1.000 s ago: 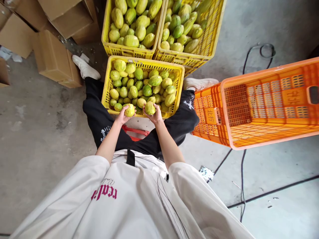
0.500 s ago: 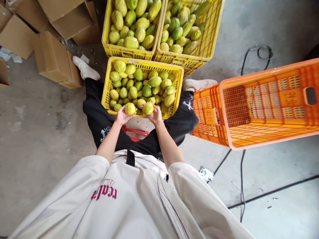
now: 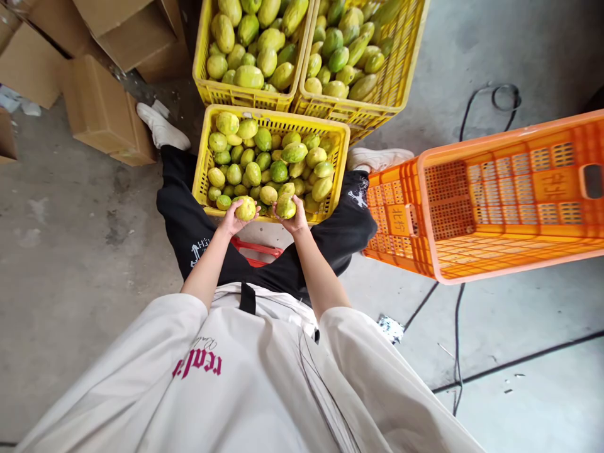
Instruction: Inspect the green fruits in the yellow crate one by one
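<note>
My left hand (image 3: 233, 220) is closed around a yellow-green lemon (image 3: 245, 209), holding it from the left and below. A second, greener lemon (image 3: 285, 206) is in my right hand (image 3: 296, 220), with fingers curled along its right side and under it. Both lemons are just above the near rim of a low yellow crate (image 3: 341, 165) between my legs. Many oval lemons (image 3: 253, 173), from yellow to green, lie heaped in that crate. Part of each hand's fingers is hidden behind the fruit.
Two taller yellow crates (image 3: 302, 56) with similar yellow-green fruit stand beyond. At right, an orange crate (image 3: 427, 217) has its opening facing up. Cardboard boxes (image 3: 97, 110) are at upper left. Black cables (image 3: 457, 340) cross the floor, and a red object (image 3: 257, 248) shows between my legs.
The lemon in my right hand has turned and moved slightly right, with more of my fingers around it. The left lemon has turned a little and shifted slightly. The crates remain in place.
</note>
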`<action>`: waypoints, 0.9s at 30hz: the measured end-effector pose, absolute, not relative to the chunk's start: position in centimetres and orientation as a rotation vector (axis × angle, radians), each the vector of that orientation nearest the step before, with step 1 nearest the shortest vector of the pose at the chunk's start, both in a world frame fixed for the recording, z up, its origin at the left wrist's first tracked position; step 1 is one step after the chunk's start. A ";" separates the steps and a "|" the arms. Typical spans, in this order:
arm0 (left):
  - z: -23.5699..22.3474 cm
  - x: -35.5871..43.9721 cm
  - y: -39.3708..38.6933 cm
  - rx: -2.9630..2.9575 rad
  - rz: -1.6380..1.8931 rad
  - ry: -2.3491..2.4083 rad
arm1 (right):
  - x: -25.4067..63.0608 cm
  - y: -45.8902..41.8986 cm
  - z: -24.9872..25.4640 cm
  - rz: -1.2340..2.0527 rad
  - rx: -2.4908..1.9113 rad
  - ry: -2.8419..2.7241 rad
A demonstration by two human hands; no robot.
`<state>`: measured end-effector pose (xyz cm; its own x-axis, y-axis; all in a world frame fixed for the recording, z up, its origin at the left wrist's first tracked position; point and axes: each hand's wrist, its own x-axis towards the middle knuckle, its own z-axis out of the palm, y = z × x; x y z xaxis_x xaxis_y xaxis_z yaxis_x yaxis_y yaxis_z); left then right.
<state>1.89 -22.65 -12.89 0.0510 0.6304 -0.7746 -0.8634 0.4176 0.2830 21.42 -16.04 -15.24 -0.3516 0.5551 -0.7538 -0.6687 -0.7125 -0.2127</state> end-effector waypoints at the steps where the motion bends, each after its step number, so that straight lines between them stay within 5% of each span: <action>1: -12.9 1.9 -22.7 -0.285 1.152 0.992 | 21.4 -16.0 -15.2 2.105 -1.102 0.161; 27: -12.8 1.8 -22.3 -0.342 1.178 1.019 | 21.5 -15.9 -15.0 2.110 -1.081 0.167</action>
